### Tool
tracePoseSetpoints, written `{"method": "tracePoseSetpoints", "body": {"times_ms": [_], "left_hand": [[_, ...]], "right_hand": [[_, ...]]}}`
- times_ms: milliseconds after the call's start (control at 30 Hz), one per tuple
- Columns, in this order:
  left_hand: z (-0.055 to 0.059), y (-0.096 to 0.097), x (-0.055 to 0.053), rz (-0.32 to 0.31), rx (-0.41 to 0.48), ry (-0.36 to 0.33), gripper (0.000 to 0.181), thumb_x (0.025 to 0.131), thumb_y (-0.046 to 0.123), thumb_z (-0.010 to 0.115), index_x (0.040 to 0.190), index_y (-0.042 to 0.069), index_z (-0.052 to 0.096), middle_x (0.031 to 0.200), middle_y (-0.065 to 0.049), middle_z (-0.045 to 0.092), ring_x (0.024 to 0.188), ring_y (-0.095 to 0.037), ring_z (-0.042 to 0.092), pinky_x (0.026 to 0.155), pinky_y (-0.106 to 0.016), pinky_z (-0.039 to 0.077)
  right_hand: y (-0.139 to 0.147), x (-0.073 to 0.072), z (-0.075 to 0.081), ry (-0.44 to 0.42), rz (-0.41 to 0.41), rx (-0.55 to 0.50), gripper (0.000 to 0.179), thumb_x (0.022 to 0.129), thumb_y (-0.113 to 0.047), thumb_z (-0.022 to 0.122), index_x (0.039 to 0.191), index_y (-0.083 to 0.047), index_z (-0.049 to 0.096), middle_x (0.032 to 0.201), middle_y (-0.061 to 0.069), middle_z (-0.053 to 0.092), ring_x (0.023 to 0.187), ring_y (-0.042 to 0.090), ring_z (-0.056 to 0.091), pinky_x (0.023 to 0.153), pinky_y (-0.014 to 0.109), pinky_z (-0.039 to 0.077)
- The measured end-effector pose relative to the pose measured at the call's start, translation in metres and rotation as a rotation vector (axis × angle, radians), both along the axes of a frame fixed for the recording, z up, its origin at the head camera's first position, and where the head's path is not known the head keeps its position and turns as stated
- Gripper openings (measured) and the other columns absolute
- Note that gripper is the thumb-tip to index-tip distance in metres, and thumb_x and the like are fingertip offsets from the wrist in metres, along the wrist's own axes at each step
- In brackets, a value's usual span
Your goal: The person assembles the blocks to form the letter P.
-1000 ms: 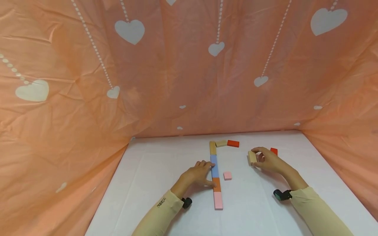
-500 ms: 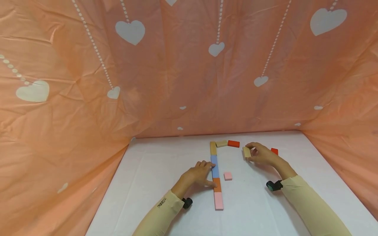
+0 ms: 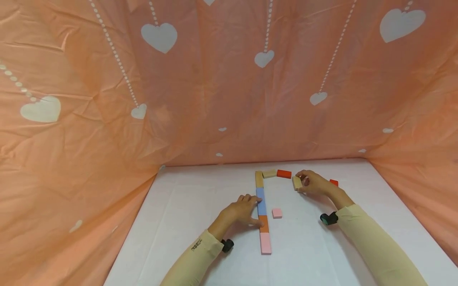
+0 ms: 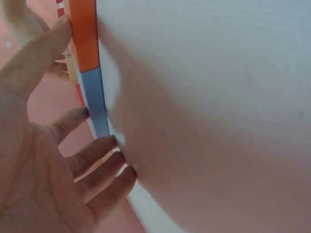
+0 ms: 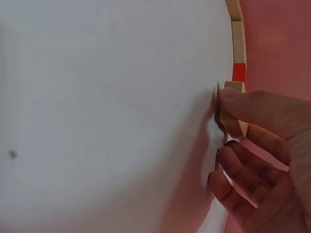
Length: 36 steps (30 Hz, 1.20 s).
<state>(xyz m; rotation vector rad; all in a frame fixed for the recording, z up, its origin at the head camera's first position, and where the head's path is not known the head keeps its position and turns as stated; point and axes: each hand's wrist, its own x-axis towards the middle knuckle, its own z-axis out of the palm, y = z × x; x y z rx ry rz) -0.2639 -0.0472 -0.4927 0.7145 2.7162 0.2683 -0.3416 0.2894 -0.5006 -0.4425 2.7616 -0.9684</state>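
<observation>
My right hand [image 3: 315, 184] pinches a pale wooden block [image 3: 296, 183] between thumb and fingers, at the right of a red block [image 3: 284, 174]. In the right wrist view the thumb covers the middle of that wooden block [image 5: 234, 127]. My left hand [image 3: 241, 210] is spread beside a straight row of blocks. Its thumb touches the orange block [image 3: 264, 228] and its index finger the blue block [image 3: 261, 206]. A tan block [image 3: 259, 179] heads this row and a pink block [image 3: 265, 243] ends it. From the top, a beige block [image 3: 269, 174] leads right to the red one.
A small pink square block [image 3: 277, 213] lies right of the row. Another red block [image 3: 333, 182] sits behind the right wrist, partly hidden. The white table [image 3: 171, 222] ends at an orange cloth backdrop [image 3: 214, 99] with white hearts.
My right hand has carried the wooden block left and slightly back, closer to the red block's right end. The left hand and the row stay in place.
</observation>
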Motion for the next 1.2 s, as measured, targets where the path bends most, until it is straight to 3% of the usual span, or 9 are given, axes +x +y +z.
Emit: {"method": "tracePoseSetpoints", "body": {"times_ms": [333,567,1200], "left_hand": [[0.0,-0.0007,-0.0011,-0.012,0.0,0.006,0.091,0.089,0.058,0.084,0.161,0.02,0.045,0.152,-0.01,0.051,0.138,-0.026,0.048,0.111,-0.044,0.051],[-0.0019,-0.0005,-0.0011,-0.01,-0.007,0.016,0.091,0.088,0.058,0.084,0.161,0.021,0.045,0.152,-0.009,0.051,0.137,-0.026,0.048,0.111,-0.043,0.051],[-0.0038,-0.0001,-0.0041,-0.016,-0.025,0.02,0.092,0.089,0.06,0.083,0.162,0.022,0.042,0.153,-0.008,0.05,0.137,-0.025,0.047,0.11,-0.042,0.051]], "right_hand": [[-0.0013,-0.0058,0.0035,0.006,0.028,0.032,0.057,0.088,-0.009,0.086,0.136,0.006,0.059,0.118,0.022,0.061,0.099,0.033,0.059,0.089,0.044,0.055],[-0.001,-0.0099,0.0019,-0.012,0.04,0.028,0.059,0.089,-0.011,0.087,0.137,0.007,0.057,0.117,0.021,0.06,0.097,0.029,0.058,0.086,0.041,0.053],[-0.0012,-0.0092,0.0027,-0.063,0.014,0.054,0.066,0.092,-0.014,0.084,0.147,0.0,0.051,0.127,0.024,0.055,0.102,0.033,0.056,0.092,0.045,0.054]]}}
